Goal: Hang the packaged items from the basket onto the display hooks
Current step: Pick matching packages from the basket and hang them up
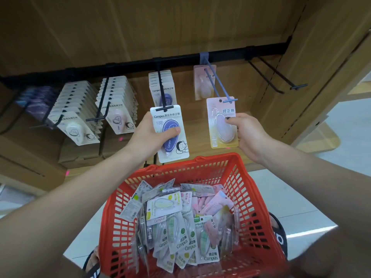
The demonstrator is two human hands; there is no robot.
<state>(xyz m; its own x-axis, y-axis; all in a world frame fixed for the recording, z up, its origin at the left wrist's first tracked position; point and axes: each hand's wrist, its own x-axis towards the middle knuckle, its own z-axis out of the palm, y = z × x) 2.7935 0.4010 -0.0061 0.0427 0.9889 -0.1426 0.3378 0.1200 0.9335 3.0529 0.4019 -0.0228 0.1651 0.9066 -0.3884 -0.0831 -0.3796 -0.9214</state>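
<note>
My left hand (pixel 148 135) grips a white card pack with a blue correction tape (pixel 170 135), its top at the tip of a black display hook (pixel 163 103). My right hand (pixel 249 135) pinches a pink correction tape pack (pixel 221 123), whose hole sits at the tip of a blue-grey hook (pixel 218 83). Below both hands a red plastic basket (pixel 249 199) holds several more packaged tapes (pixel 176 221), green and pink ones mixed.
Along the black rail (pixel 120 67), hooks at the left carry full rows of packs (pixel 80 115). Two bare black hooks (pixel 281 77) stick out at the right. Cardboard boxes (pixel 80 153) stand under the display. Wooden panels back the shelf; pale floor lies below.
</note>
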